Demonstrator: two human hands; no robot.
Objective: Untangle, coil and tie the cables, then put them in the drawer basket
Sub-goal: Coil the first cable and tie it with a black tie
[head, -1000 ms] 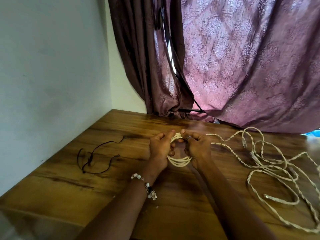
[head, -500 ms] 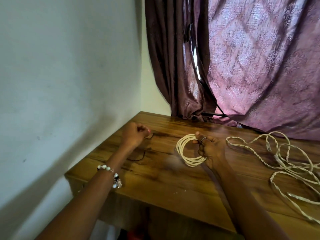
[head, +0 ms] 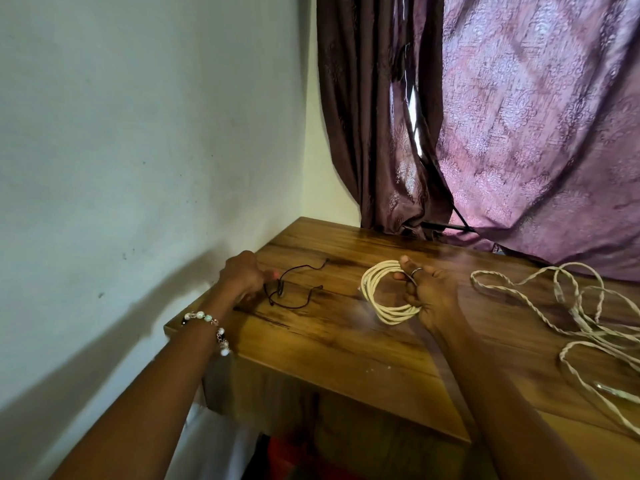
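While the cream coil (head: 388,293) is held upright on the wooden table (head: 346,344) by the right hand (head: 431,296), closed around its 3 o'clock side, the tying step is judged to be in hand. The left hand (head: 242,277) is seen at about 9 o'clock from the coil, at the table's edge, its fingers pinched on or just beside the thin black cord (head: 294,289); whether the cord is actually gripped cannot be told. That cord is taken to be the tie. The next move would call for the cord to be lifted clear, brought across to the coil and wound around its turns without the right hand's hold being loosened. The tangled twisted cable (head: 554,299) lies well apart at 3 o'clock, not yet dealt with, and no drawer basket is shown. Compared with a second ago, when both hands were closed on the coil, the left hand has been taken off and moved to the cord, and the view has been swung leftward.
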